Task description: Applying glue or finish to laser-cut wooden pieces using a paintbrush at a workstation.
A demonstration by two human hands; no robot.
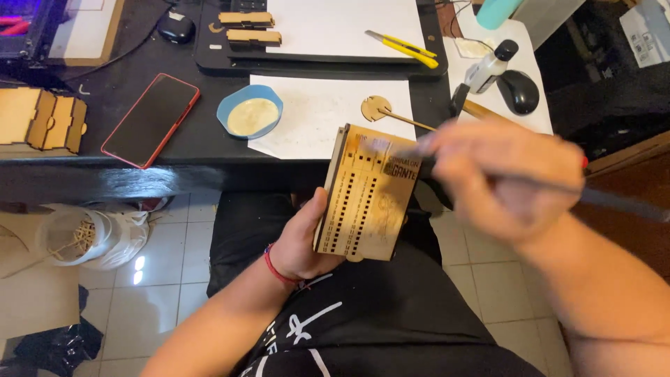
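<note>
Nearest the lens, the right hand (pixel 506 178) is a blur of motion, its fingers closed round a thin dark stick-like tool (pixel 614 202) whose far end trails off to the right; the working tip sits at the upper right face of a laser-cut wooden box (pixel 366 195). That box is held over the person's lap, in front of the counter (pixel 139 84) edge — the left hand (pixel 303 241) cups it from below and behind, thumb pressed against its left edge, a red cord at the wrist. Rows of small rectangular slots run down the box's top panel, with engraved lettering near the upper corner. On the dark counter beyond lies a white sheet of paper (pixel 321 112), and on it a small round wooden piece on a thin stick (pixel 380 109). Just left of that stands a blue bowl (pixel 250 112) holding a pale liquid, and further left a phone in a red case (pixel 150 120) lies screen up. A yellow utility knife (pixel 403 47) rests on a second sheet at the back, a white bottle with a black cap (pixel 490 66) lies beside a black mouse (pixel 518 91) to the right, and another slotted wooden piece (pixel 42 122) sits at the far left edge.
</note>
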